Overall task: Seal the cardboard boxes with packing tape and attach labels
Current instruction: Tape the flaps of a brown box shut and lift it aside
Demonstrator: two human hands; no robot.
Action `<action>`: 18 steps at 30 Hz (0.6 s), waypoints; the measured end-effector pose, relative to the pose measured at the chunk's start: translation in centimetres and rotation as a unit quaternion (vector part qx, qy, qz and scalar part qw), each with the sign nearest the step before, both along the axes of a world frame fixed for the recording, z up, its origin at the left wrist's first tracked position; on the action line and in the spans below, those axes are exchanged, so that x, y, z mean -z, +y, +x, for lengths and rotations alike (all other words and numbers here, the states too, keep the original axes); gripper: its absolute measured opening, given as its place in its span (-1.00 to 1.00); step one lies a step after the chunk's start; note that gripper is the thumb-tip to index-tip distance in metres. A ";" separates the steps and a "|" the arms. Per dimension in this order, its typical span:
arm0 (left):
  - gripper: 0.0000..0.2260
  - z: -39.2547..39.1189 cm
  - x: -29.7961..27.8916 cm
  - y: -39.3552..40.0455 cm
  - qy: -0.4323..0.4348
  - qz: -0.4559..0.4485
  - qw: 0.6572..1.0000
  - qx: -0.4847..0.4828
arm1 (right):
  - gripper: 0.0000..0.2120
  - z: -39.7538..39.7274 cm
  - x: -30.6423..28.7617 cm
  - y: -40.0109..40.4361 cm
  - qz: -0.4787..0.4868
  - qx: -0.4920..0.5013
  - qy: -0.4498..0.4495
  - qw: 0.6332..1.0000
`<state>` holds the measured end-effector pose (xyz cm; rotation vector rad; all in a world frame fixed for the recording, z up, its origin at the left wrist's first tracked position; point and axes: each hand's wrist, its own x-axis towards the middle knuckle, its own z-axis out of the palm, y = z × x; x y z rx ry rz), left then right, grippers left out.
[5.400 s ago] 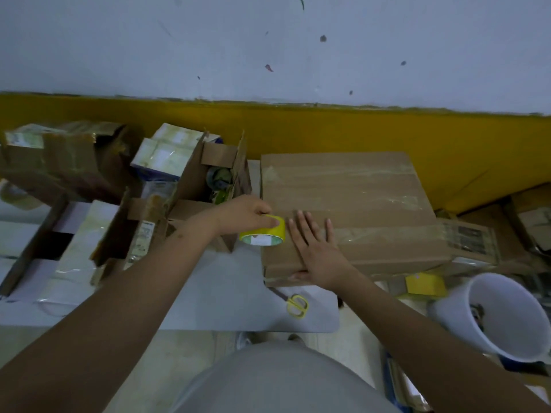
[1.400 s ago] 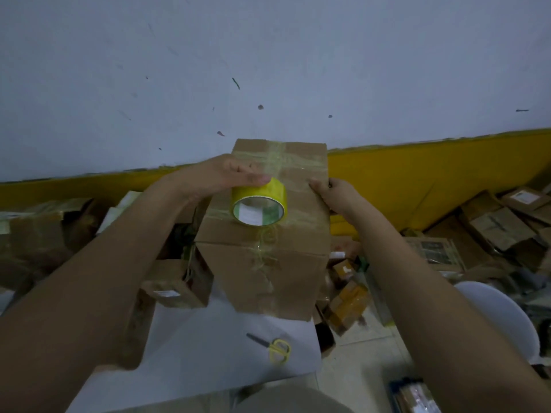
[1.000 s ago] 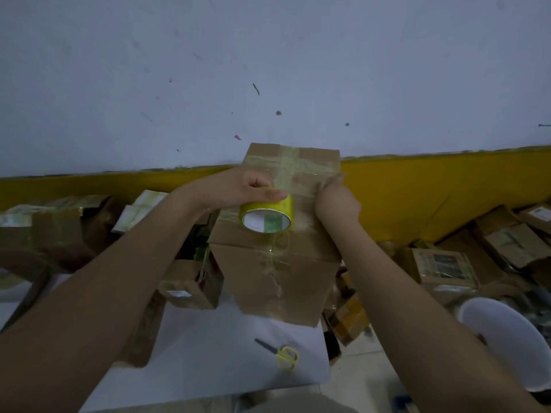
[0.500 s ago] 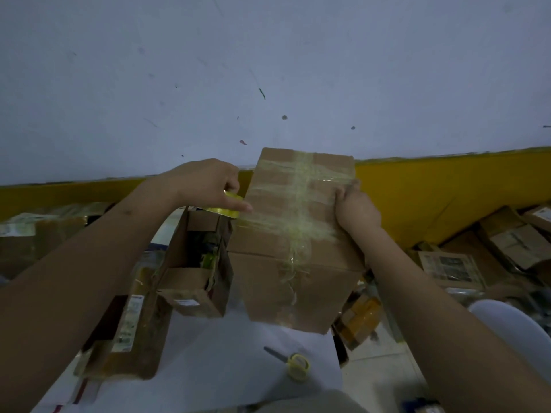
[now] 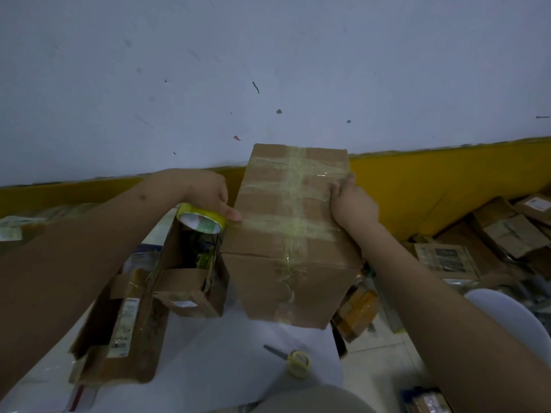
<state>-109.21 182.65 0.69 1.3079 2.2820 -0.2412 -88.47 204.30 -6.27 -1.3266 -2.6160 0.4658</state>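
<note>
A brown cardboard box (image 5: 286, 222) stands tilted on the white table, its upper face crossed by several strips of clear yellowish tape. My left hand (image 5: 208, 193) grips a yellow tape roll (image 5: 201, 222) at the box's left edge, thumb pressing the tape onto the cardboard. My right hand (image 5: 351, 201) holds the box's right edge with fingers curled over it.
Yellow-handled scissors (image 5: 293, 359) lie on the white table (image 5: 226, 365) in front of the box. Open cardboard boxes (image 5: 190, 281) stand to the left. More parcels (image 5: 504, 231) lie piled on the floor at right, beside a white bucket (image 5: 507, 317).
The box was raised from lying flat and turned. The tape roll moved from the box's upper face across to its left edge, laying a strip. My right hand stayed on the right edge.
</note>
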 end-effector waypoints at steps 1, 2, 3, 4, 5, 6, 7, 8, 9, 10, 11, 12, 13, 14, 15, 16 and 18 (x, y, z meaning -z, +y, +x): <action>-0.44 0.0 0.7 -0.2 -0.017 0.005 1.000 -0.002 | -0.39 0.1 0.2 0.2 -0.001 -0.001 0.003 1.000; -0.43 0.0 1.3 -0.3 -0.041 0.020 0.999 -0.008 | -0.39 0.2 0.3 0.5 -0.003 -0.002 0.008 1.000; -0.43 0.1 1.7 -0.5 -0.064 0.041 0.997 -0.017 | -0.40 0.4 0.4 0.8 -0.004 -0.005 0.014 1.000; -0.44 0.3 1.9 -0.5 -0.080 0.057 0.995 -0.022 | -0.40 0.5 0.5 1.2 -0.003 -0.009 0.018 1.000; -0.45 0.4 2.1 -0.5 -0.093 0.068 0.993 -0.025 | -0.40 0.6 0.6 1.5 -0.001 -0.015 0.020 1.000; -0.46 0.4 2.3 -0.5 -0.106 0.073 0.991 -0.030 | -0.40 0.7 0.6 1.7 0.000 -0.021 0.022 1.000; -0.45 0.5 2.5 -0.5 -0.120 0.076 0.989 -0.036 | -0.40 0.7 0.5 2.0 0.000 -0.027 0.022 0.999; -0.43 0.6 2.7 -0.4 -0.132 0.079 0.987 -0.045 | -0.39 0.7 0.5 2.2 0.000 -0.033 0.019 0.999; -0.42 0.7 3.0 -0.5 -0.141 0.083 0.985 -0.055 | -0.38 0.7 0.4 2.3 0.001 -0.038 0.016 0.999; -0.41 0.8 3.2 -0.5 -0.149 0.087 0.983 -0.065 | -0.35 0.7 0.3 2.4 0.001 -0.039 0.013 0.999; -0.42 1.0 3.5 -0.6 -0.157 0.092 0.980 -0.079 | -0.32 0.7 0.1 2.4 0.000 -0.039 0.008 0.999; -0.42 1.1 3.6 -0.6 -0.171 0.096 0.976 -0.093 | -0.28 0.8 -0.3 2.3 -0.001 -0.039 0.001 0.999; -0.41 1.4 3.6 -0.7 -0.189 0.098 0.971 -0.109 | -0.24 0.8 -0.5 2.2 -0.002 -0.041 -0.009 0.999; -0.41 1.7 3.6 -0.8 -0.207 0.097 0.965 -0.125 | -0.22 0.7 -0.7 2.1 -0.001 -0.045 -0.017 0.999; -0.44 1.9 3.6 -1.0 -0.221 0.097 0.960 -0.140 | -0.20 0.5 -0.8 1.9 0.000 -0.050 -0.021 0.999; -0.50 2.1 3.6 -1.3 -0.233 0.097 0.956 -0.152 | -0.18 0.2 -0.7 1.8 0.001 -0.057 -0.022 0.998; -0.56 2.4 3.8 -1.9 -0.241 0.102 0.950 -0.169 | -0.17 -0.5 -0.8 2.0 -0.004 -0.073 -0.021 0.997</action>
